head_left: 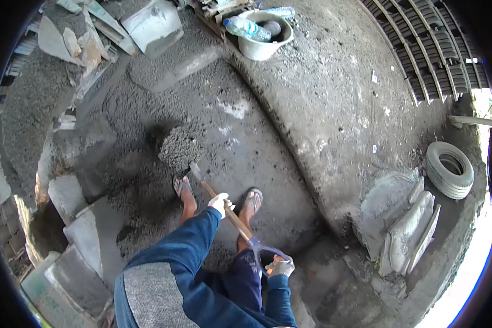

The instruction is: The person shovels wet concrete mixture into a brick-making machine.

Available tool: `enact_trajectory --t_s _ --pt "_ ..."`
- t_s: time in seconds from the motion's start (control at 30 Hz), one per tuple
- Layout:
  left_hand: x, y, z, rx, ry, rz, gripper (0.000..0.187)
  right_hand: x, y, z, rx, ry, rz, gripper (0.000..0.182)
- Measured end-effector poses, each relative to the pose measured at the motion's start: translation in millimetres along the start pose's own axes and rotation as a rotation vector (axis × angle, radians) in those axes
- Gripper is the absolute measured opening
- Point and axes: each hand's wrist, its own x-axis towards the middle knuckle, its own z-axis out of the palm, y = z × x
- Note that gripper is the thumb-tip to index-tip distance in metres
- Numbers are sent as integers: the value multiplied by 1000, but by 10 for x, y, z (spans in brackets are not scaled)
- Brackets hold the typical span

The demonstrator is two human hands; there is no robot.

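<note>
A shovel (236,223) with a wooden shaft and a purple D-shaped handle slants across the middle of the view. My left hand (221,204), in a light glove, is closed round the shaft about halfway along. At the upper end, my right hand (280,267), gloved too, grips the D-handle. A heap of wet grey mix, like mortar or concrete (181,147), lies on the blade and hides it. The loaded blade is just beyond my left foot (185,191), over more of the grey mix (131,104) spread on the ground.
A bucket (259,50) holding plastic bottles stands at the top beside a low ledge (281,123). A grey container (154,27) and broken slabs (57,41) lie upper left. On the right are a tire (449,169), stacked slabs or sacks (407,235) and a ribbed rack (421,44).
</note>
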Motion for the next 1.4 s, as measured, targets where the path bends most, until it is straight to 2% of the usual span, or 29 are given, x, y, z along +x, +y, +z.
enact_trajectory --t_s 0.1,0.17,0.23,0.27,0.3,0.33,0.37,0.4,0.43,0.47,0.5,0.57,0.63,0.7,0.73,0.8,0.83,0.9,0.93,0.97,1.03,1.07,1.13,1.17,1.2,1.23,1.27,1.33,1.4 --pt "-421 -664 105 -111 -138 -49 21 127 -283 -827 -56 12 -21 14" --pt "-749 -1079 212 -240 -267 -158 25 123 -534 -1391 -66 -11 -131 8" --pt "-1483 -1430 507 -171 -269 -23 30 562 -381 -2236 -36 -40 -159 7" --pt "-1677 -1595 565 -197 -232 -120 31 671 -455 -2553 -92 -29 -63 6" --pt "-1731 -1776 516 -294 -314 -255 33 797 -403 -2921 80 -96 -2 14" --pt "-2031 -1805 648 -254 -206 -285 32 881 -460 -3048 86 -145 32 14" --pt "-2078 -1906 645 -174 -212 -288 29 910 -561 -2933 50 -198 33 14" --pt "-2219 -1938 705 -111 -120 -285 29 906 -636 -2791 0 -248 16 14" --pt "-2152 -1997 620 -122 -208 -307 32 928 -676 -2532 -64 -307 -14 14" --pt "-2340 -1912 700 -99 -149 -232 32 879 -765 -2278 -110 -363 -62 15" --pt "-2705 -1773 765 -80 -85 -155 33 833 -808 -2050 -165 -428 -116 15" --pt "-3323 -1350 789 -82 -221 -18 27 745 -860 -1761 -263 -549 -268 17" --pt "-3678 -875 823 -171 -283 188 20 730 -857 -1578 -371 -652 -548 18" --pt "-4251 -225 943 -197 -450 447 13 877 -902 -1454 -499 -669 -1136 20" --pt "-4641 210 1066 -206 -464 385 16 992 -983 -1342 -532 -582 -1485 21" --pt "-5194 977 1232 -219 -709 482 22 -530 -2157 -843 -681 -354 -1746 23" --pt "-5289 1430 1294 -161 -915 480 20 -779 -2448 -590 -471 -407 -1654 22" --pt "-5955 2121 1515 -195 -977 591 21 -1439 -3138 -28 401 -861 -1167 26" --pt "-6288 2413 1591 -238 -964 687 19 -1913 -3517 156 562 -947 -1176 29" --pt "-6593 2690 1594 -292 -1003 738 19 -2285 -3821 295 501 -832 -1437 21" --pt "-6998 3253 1499 -408 -1089 891 25 -3518 -4266 210 333 -823 -1799 18" --pt "-7122 3551 1329 -491 -1198 784 27 -4160 -4345 198 175 -540 -2245 18" --pt "-7136 3882 910 -619 -1317 1033 36 -4930 -4446 384 10 -644 -2858 21" --pt "-7043 4037 591 -677 -1439 917 36 -5133 -4222 497 -1 -886 -2869 17" --pt "-6893 4166 302 -630 -1477 946 36 -5484 -3839 368 -1043 -134 -2897 8" --pt "-6690 4198 91 -566 -1560 1026 35 -5354 -3622 468 -929 -466 -2988 4" --pt "-6623 4012 -107 -506 -1288 1192 34 -5152 -3356 569 -888 -655 -2972 5" --pt "-6307 3733 -425 -334 -1082 1270 34 -4752 -2825 769 -818 -1030 -2908 10" --pt "-6047 3645 -599 -307 -938 1155 26 -4108 -2171 989 -951 -1058 -2691 4"
